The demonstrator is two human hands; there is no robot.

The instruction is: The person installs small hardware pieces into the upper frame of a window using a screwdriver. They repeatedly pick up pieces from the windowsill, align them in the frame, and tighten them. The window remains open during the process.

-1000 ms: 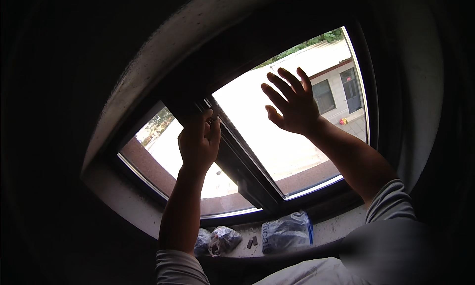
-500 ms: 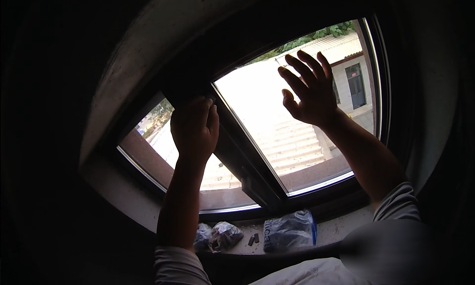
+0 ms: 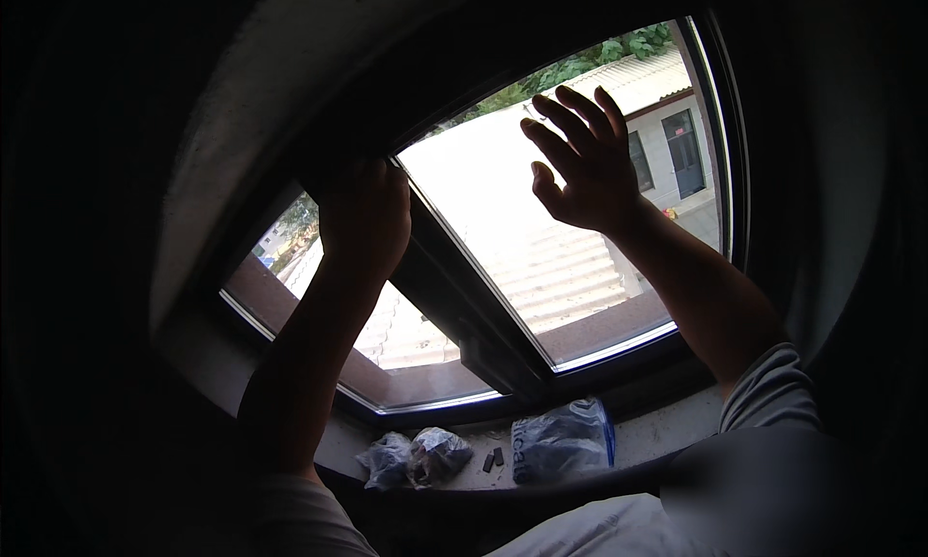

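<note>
In front of me is a two-pane window with a dark frame [image 3: 483, 296]. My left hand [image 3: 365, 214] is raised to the upper part of the upright between the panes. Its fingers are curled in, and whatever they hold is lost in the dark. My right hand [image 3: 592, 170] is spread open before the larger glass pane [image 3: 570, 267], its fingers apart and nothing in it. Whether the palm touches the glass I cannot tell. A dark latch-like piece [image 3: 480, 359] sits low on the upright.
On the sill [image 3: 652, 441] lie a clear bag with a blue edge [image 3: 564, 443], two smaller plastic bundles [image 3: 440, 456] [image 3: 389, 458] and two small dark pieces [image 3: 493, 459]. Outside are a corrugated roof [image 3: 570, 267], trees and a building with a door [image 3: 684, 151].
The view has shifted a little, and the window sits slightly higher and further left. My left forearm now slants more to the left, with the hand still closed. My right hand stays spread.
</note>
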